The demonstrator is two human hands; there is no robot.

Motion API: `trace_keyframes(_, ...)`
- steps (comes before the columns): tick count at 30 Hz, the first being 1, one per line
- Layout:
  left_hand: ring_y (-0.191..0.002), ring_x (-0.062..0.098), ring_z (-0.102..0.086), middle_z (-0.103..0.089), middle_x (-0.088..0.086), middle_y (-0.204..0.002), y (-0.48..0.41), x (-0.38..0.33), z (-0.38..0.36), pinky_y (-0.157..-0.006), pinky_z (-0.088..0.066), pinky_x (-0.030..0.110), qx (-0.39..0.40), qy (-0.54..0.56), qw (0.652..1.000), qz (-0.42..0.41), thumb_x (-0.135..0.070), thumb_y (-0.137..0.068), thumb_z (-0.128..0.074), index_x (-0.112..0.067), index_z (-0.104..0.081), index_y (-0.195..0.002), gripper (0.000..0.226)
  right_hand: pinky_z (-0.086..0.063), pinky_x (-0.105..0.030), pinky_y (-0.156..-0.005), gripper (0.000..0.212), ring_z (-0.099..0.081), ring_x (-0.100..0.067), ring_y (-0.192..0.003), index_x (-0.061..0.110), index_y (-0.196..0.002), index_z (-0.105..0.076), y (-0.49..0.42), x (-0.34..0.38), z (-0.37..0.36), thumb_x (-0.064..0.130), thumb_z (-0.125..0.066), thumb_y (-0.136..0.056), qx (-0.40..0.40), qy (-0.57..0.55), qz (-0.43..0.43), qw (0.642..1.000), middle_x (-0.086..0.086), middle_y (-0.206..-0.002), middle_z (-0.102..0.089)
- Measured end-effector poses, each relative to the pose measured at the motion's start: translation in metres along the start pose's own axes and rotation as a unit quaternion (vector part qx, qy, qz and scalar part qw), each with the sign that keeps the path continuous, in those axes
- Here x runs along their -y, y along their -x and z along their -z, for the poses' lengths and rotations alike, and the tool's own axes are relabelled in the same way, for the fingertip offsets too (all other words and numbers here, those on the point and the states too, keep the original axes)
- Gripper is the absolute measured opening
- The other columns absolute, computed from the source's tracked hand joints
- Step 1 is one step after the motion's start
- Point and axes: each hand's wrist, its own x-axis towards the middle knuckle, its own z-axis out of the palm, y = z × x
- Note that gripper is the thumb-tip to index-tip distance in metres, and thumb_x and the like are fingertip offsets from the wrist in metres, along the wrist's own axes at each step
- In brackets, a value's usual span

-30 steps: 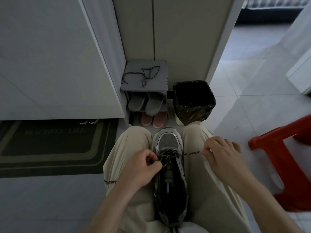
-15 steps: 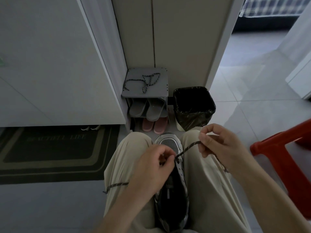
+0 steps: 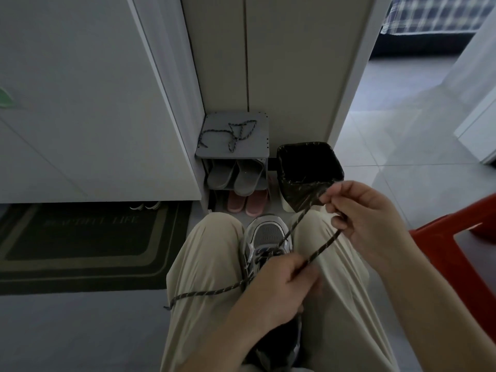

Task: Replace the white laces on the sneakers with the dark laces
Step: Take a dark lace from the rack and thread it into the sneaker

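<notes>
A grey and silver sneaker (image 3: pixel 268 234) lies between my knees, toe pointing away from me. A dark speckled lace (image 3: pixel 320 249) is threaded through its front eyelets. My right hand (image 3: pixel 370 226) is raised above my right knee and pinches a loop of this lace, drawn up taut from the shoe. My left hand (image 3: pixel 279 294) covers the middle of the sneaker and holds the lace's lower part with curled fingers. The lace's other end (image 3: pixel 204 294) trails left across my left thigh. A second dark lace (image 3: pixel 233 134) lies loose on top of a small grey shoe rack (image 3: pixel 264 146).
The shoe rack holds grey slippers (image 3: pixel 236 175) above pink slippers (image 3: pixel 248 201). A bin with a black liner (image 3: pixel 308 173) stands right of it. A red plastic stool (image 3: pixel 456 253) is at my right. A dark doormat (image 3: pixel 80 242) lies on the left floor.
My right hand rose and moved away from the shoe, pulling the dark lace longer and taut. My left hand slid slightly right over the sneaker. The free end on my left thigh shifted.
</notes>
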Motion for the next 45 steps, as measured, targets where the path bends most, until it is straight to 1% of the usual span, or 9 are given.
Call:
trace_keyframes(2,-0.043,0.000,-0.045,-0.060,-0.012,-0.063,0.010,0.009,0.011,-0.051,-0.037,0.017,0.009,-0.022,1.000,0.006,-0.022,-0.098,-0.043,-0.029,-0.059,-0.079,0.027,-0.044,-0.018,-0.052,0.027,-0.054,-0.014,-0.068,0.011,-0.077,-0.061,0.002,-0.011,0.013,-0.008,-0.047,-0.089,-0.018,0.194,0.018,0.981,-0.006,-0.075,-0.064)
trace_keyframes(4,-0.044,0.002,-0.044,-0.053,-0.011,-0.054,0.016,0.017,0.017,-0.052,-0.036,0.019,0.013,-0.055,0.998,0.017,-0.024,-0.099,-0.042,-0.029,-0.061,-0.081,0.027,-0.048,-0.020,-0.075,0.016,-0.058,-0.012,-0.087,0.020,-0.081,-0.064,0.014,-0.025,0.018,0.006,-0.059,-0.086,-0.036,0.450,0.116,0.885,-0.001,-0.096,-0.062)
trace_keyframes(7,-0.046,0.004,-0.048,-0.052,-0.009,-0.048,0.021,0.019,0.018,-0.055,-0.041,0.025,0.026,-0.117,0.992,0.023,-0.035,-0.096,-0.045,-0.027,-0.062,-0.075,0.028,-0.038,-0.010,-0.084,0.010,-0.054,0.000,-0.098,0.023,-0.092,-0.064,0.043,-0.038,0.010,0.029,-0.056,-0.089,0.067,0.505,0.273,0.816,0.012,-0.106,-0.056)
trace_keyframes(11,-0.046,0.003,-0.050,-0.055,-0.008,-0.047,0.021,0.021,0.020,-0.055,-0.042,0.025,-0.002,-0.156,0.987,0.037,-0.040,-0.092,-0.051,-0.023,-0.060,-0.063,0.034,-0.046,-0.014,-0.070,0.033,-0.058,0.002,-0.084,0.027,-0.105,-0.063,0.059,-0.061,0.006,0.049,-0.040,-0.092,0.239,0.488,0.200,0.815,0.016,-0.094,-0.061)
trace_keyframes(17,-0.065,-0.003,-0.055,-0.058,-0.014,-0.065,0.021,0.023,0.029,-0.058,-0.041,0.010,-0.135,-0.200,0.970,-0.001,-0.038,-0.085,-0.062,-0.029,-0.067,-0.085,0.010,-0.040,-0.002,-0.072,0.014,-0.058,0.008,-0.081,0.030,-0.091,-0.071,0.047,-0.063,0.018,0.031,-0.063,-0.080,0.166,0.454,0.191,0.854,0.026,-0.082,-0.062)
trace_keyframes(23,-0.086,0.002,-0.039,-0.041,-0.017,-0.091,0.009,0.047,0.020,-0.077,-0.037,0.017,-0.187,-0.374,0.906,-0.071,-0.035,-0.075,-0.072,-0.033,-0.071,-0.096,0.021,-0.043,-0.013,-0.064,0.019,-0.056,0.000,-0.080,0.038,-0.086,-0.065,0.031,-0.068,0.028,0.021,-0.071,-0.079,0.119,0.544,0.135,0.819,0.020,-0.078,-0.056)
trace_keyframes(35,-0.097,0.011,-0.038,-0.035,-0.012,-0.098,-0.001,0.049,0.008,-0.088,-0.038,0.024,-0.183,-0.311,0.931,-0.051,-0.042,-0.082,-0.059,-0.032,-0.069,-0.103,0.026,-0.034,-0.004,-0.064,0.009,-0.052,0.001,-0.077,0.030,-0.080,-0.068,0.029,-0.070,0.011,0.021,-0.066,-0.078,0.128,0.573,0.142,0.797,0.020,-0.083,-0.056)
trace_keyframes(42,-0.095,0.011,-0.038,-0.033,-0.013,-0.096,-0.005,0.052,0.006,-0.087,-0.038,0.024,-0.194,-0.302,0.933,-0.035,-0.039,-0.081,-0.062,-0.032,-0.069,-0.103,0.025,-0.047,-0.027,-0.062,0.007,-0.052,-0.001,-0.072,0.030,-0.074,-0.062,0.026,-0.067,0.014,0.023,-0.059,-0.075,0.124,0.594,0.107,0.788,0.018,-0.079,-0.053)
trace_keyframes(45,-0.096,0.010,-0.038,-0.034,-0.013,-0.097,-0.006,0.054,0.004,-0.088,-0.038,0.023,-0.200,-0.298,0.933,-0.035,-0.040,-0.081,-0.062,-0.032,-0.068,-0.104,0.025,-0.042,-0.014,-0.063,0.009,-0.052,-0.002,-0.076,0.028,-0.073,-0.062,0.027,-0.068,0.014,0.019,-0.061,-0.075,0.150,0.581,0.105,0.793,0.016,-0.077,-0.056)
